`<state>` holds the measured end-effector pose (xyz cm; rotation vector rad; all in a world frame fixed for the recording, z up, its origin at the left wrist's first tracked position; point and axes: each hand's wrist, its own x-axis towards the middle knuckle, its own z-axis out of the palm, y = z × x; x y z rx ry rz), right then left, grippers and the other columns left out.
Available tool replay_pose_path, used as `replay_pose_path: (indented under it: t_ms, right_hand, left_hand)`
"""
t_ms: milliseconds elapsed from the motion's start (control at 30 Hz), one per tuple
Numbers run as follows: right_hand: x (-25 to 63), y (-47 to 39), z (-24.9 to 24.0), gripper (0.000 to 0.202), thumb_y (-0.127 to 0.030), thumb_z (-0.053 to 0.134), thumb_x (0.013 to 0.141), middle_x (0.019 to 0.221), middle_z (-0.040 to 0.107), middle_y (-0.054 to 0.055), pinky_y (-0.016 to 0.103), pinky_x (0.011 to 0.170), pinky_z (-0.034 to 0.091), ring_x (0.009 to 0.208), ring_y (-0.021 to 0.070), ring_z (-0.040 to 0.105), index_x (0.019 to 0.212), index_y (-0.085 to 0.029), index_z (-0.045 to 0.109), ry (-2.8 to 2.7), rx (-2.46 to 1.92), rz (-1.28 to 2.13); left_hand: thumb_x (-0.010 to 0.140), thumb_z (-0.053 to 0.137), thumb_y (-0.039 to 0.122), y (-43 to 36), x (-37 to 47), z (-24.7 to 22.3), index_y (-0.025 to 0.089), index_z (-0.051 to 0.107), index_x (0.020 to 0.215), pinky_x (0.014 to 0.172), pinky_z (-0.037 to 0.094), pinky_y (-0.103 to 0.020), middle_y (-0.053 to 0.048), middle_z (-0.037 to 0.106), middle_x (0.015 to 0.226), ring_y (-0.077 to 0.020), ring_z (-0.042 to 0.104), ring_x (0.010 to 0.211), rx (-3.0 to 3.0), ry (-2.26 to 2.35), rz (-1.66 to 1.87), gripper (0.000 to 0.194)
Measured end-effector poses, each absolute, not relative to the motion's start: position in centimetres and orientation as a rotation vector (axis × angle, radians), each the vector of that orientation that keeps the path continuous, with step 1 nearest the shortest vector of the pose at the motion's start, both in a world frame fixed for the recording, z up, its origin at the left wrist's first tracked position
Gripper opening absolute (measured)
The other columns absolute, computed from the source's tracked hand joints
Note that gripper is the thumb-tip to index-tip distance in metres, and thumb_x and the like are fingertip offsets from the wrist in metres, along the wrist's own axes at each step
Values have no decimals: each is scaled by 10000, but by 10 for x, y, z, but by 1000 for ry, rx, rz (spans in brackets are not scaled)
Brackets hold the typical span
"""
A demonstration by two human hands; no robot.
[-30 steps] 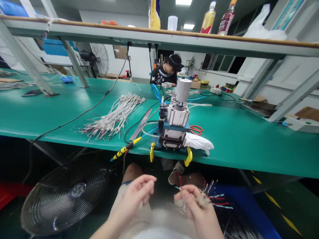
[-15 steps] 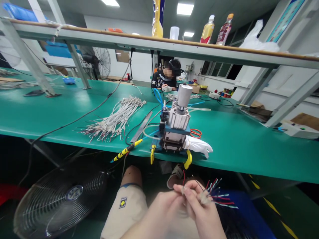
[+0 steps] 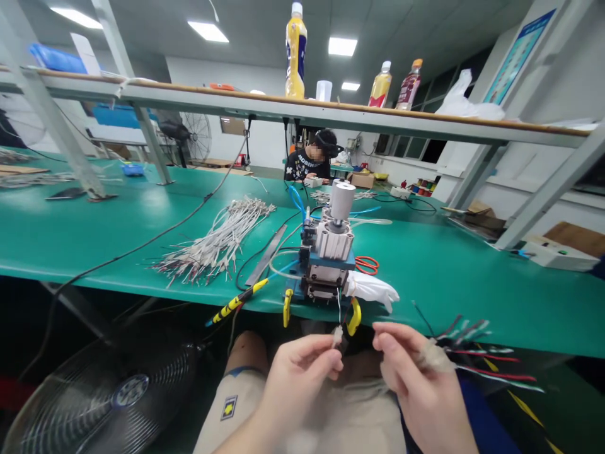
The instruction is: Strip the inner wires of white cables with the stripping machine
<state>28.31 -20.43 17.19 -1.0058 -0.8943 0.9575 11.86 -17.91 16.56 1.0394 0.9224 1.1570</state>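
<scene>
- The left hand (image 3: 302,372) has its thumb and forefinger closed on a small whitish wire end (image 3: 337,337), from which thin wires point up in front of the machine (image 3: 333,246)
- The right hand (image 3: 420,378) is clamped on a bundle of wires (image 3: 437,357), whose red, white and dark tips fan out to the right; its thumb and forefinger tips are close together, and it is apart from the left hand
- Both hands are above the person's lap, just off the near edge of the bench (image 3: 449,277)
- The machine is at that edge, between two yellow clamps (image 3: 287,308), with a white cloth (image 3: 373,290) and an orange coil (image 3: 367,265) beside it
- Left of the machine lie a metal strip (image 3: 267,255) and a pile of white cables (image 3: 222,236)
- Bottles (image 3: 295,57) stand on the shelf (image 3: 189,94) above
- A large fan (image 3: 132,391) is below the bench, at the left
- Another person (image 3: 307,165) is beyond the bench
</scene>
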Motion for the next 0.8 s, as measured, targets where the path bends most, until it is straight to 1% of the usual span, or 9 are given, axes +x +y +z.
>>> replay_pose_path:
  t_ms: [67, 167, 267, 367, 433, 500, 600, 700, 800]
  right_hand:
    - [280, -207, 170, 286, -417, 807, 773, 636, 665, 28, 207, 360, 279, 380, 70, 394, 941, -190, 765, -962, -1068, 956]
    - [275, -208, 164, 254, -410, 771, 801, 606, 663, 17, 220, 380, 359, 433, 123, 504, 939, -197, 765, -1053, -1138, 901]
    - [273, -206, 163, 176, -375, 739, 824, 695, 711, 24, 234, 468, 471, 535, 159, 611, 911, -224, 761, -1124, -1164, 808]
    - [272, -206, 168, 84, -310, 736, 812, 801, 743, 32, 252, 614, 548, 677, 192, 678, 843, -236, 760, -1195, -1165, 680]
    - [271, -207, 171, 56, -283, 727, 814, 805, 740, 29, 244, 651, 553, 719, 196, 683, 792, -237, 749, -1231, -1159, 632]
    - [270, -209, 174, 75, -276, 712, 829, 775, 727, 22, 231, 629, 551, 695, 189, 678, 771, -234, 733, -1245, -1143, 665]
    - [267, -211, 176, 86, -277, 712, 834, 762, 713, 21, 221, 604, 549, 670, 183, 670, 766, -227, 727, -1243, -1099, 758]
    - [262, -213, 172, 131, -311, 721, 843, 741, 690, 22, 210, 598, 539, 657, 170, 648, 757, -211, 719, -1203, -1071, 821]
    - [259, -215, 167, 196, -381, 739, 846, 672, 651, 8, 200, 547, 504, 592, 143, 602, 792, -198, 693, -1051, -1027, 1004]
  left_hand:
    - [666, 836, 355, -182, 120, 164, 133, 806, 828, 595, 564, -268, -70, 750, 647, -183, 649, 582, 1036, 926, 1156, 276]
    - [673, 832, 330, -185, 121, 159, 143, 815, 806, 596, 565, -271, -83, 764, 693, -187, 652, 589, 1055, 926, 1141, 230]
    - [699, 800, 292, -186, 123, 153, 159, 818, 772, 584, 550, -255, -65, 750, 708, -179, 643, 592, 1104, 912, 1139, 152]
    - [740, 761, 246, -187, 123, 150, 170, 811, 731, 570, 519, -235, -41, 708, 669, -171, 624, 598, 1195, 887, 1133, 91]
    - [766, 739, 218, -188, 122, 150, 176, 809, 728, 576, 509, -235, -42, 709, 672, -175, 622, 608, 1259, 870, 1117, 90]
    - [776, 733, 192, -189, 121, 152, 192, 813, 834, 646, 528, -250, -54, 754, 780, -197, 656, 688, 1306, 866, 1115, 99]
    - [812, 716, 199, -190, 121, 157, 214, 782, 987, 758, 542, -277, -61, 777, 940, -226, 686, 823, 1377, 870, 1133, 188]
    - [872, 678, 262, -191, 124, 161, 190, 773, 894, 737, 546, -277, -62, 774, 870, -219, 685, 789, 1374, 845, 1132, 121]
    - [838, 732, 328, -192, 128, 164, 162, 765, 827, 686, 551, -254, -61, 762, 778, -195, 672, 715, 1151, 749, 1139, 170]
